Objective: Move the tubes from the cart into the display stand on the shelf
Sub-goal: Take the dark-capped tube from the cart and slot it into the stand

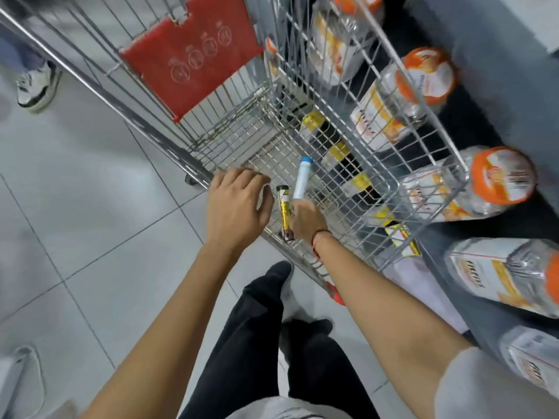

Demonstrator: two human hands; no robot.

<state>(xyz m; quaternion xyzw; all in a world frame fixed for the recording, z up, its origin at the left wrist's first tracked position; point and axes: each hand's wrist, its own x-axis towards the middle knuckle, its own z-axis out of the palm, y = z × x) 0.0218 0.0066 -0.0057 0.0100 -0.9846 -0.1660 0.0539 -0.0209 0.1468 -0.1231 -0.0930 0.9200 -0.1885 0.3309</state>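
Observation:
A wire shopping cart point(393, 189) stands in front of me, seen from above. My right hand point(306, 219) reaches into its near corner and grips the lower end of a white tube with a blue cap point(302, 177), which points away from me. A yellow tube with a black cap point(285, 212) lies just left of that hand, against the cart's near corner. My left hand point(235, 204) hovers over the cart's rim, palm down with fingers apart, the thumb close to the yellow tube but not holding it. The display stand is not in view.
Large clear bottles with orange caps point(423, 77) lie on a low dark shelf to the right of the cart. A red seat flap point(193, 62) hangs in the cart's far end. Another person's shoe point(36, 89) stands at the upper left on the tiled floor.

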